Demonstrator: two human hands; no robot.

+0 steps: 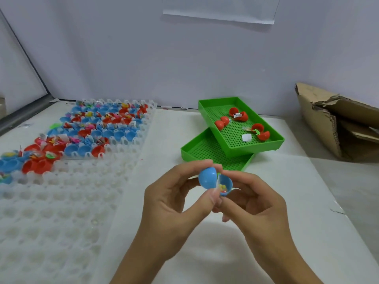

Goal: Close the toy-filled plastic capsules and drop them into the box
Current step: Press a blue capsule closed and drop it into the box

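Note:
Both hands hold one blue hinged capsule [215, 181] above the white table. My left hand [176, 199] pinches the domed lid half [207, 178] between thumb and fingers. My right hand [254, 203] grips the cup half [225, 186], which still gapes open and shows a small wrapped toy inside. Many open blue and red capsules with toys [98, 128] sit in a white moulded holder tray [61, 201] at the left. The cardboard box [336, 124] stands at the right edge with its flaps open.
Two stacked green perforated trays [217, 152] lie beyond my hands; the upper one [274, 138] holds three open red capsules [238, 114] and a white slip. A pale wall rises behind the table. Bare white tabletop [287, 181] stretches between my hands and the box.

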